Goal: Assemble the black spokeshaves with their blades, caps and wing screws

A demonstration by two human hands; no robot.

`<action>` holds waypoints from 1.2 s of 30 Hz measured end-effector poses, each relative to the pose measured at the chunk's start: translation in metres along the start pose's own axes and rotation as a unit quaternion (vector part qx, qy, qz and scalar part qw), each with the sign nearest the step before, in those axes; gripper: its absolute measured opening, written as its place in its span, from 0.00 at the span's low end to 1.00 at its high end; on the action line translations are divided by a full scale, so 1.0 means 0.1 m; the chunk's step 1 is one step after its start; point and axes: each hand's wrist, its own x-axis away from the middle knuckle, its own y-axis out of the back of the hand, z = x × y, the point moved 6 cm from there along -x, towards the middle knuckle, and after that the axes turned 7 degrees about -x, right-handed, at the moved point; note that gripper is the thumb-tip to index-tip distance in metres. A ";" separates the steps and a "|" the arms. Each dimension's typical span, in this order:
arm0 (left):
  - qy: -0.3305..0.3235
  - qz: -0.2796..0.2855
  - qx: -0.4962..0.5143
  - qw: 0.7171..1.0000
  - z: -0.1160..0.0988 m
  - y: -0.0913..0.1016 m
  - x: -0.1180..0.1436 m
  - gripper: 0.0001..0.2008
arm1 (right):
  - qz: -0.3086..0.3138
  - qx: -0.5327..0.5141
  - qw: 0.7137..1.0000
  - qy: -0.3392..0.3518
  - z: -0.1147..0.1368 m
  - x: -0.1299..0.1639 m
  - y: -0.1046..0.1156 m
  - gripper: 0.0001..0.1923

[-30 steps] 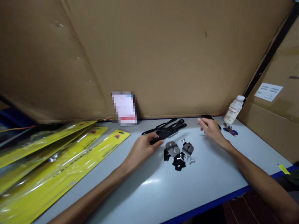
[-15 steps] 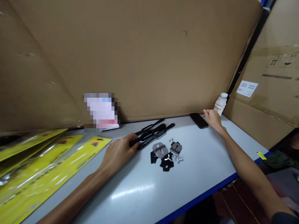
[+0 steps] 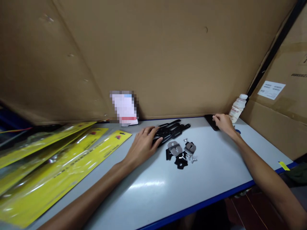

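My left hand (image 3: 146,140) lies over the near end of several black slotted metal bars (image 3: 171,129), its fingers and thumb apart and touching them. The bars rest on the table in a loose, overlapping bunch. To their right lie grey metal plates (image 3: 175,148), black notched plates (image 3: 181,161) and small silver wing screws (image 3: 193,159). My right hand (image 3: 223,123) is at the back right, fingers curled in, in front of a black phone (image 3: 211,122) and beside a bottle (image 3: 238,108). Whatever those fingers hold, if anything, is hidden.
Yellow-backed clear packages (image 3: 79,172) are stacked at the left. A blurred-out upright item (image 3: 125,108) leans on the cardboard wall (image 3: 165,64). A small blue thing (image 3: 237,131) shows behind my right wrist. The blue table edge (image 3: 192,207) runs along the front.
My left hand has loosened from the black bars, which now lie flatter in a bunch. My right hand has come closer to the phone, overlapping it in view. The camera has turned left.
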 end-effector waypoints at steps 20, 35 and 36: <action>0.069 0.082 -0.091 0.990 0.09 -0.26 0.09 0.34 | 0.108 0.017 0.989 0.102 0.60 0.35 -0.26 0.16; 0.036 0.104 -0.079 0.991 0.23 -0.43 -0.02 0.40 | 0.125 -0.018 0.982 0.142 0.80 0.47 -0.36 0.14; 0.032 0.113 -0.079 0.990 0.24 -0.44 -0.05 0.41 | 0.126 -0.024 0.981 0.145 0.81 0.48 -0.37 0.14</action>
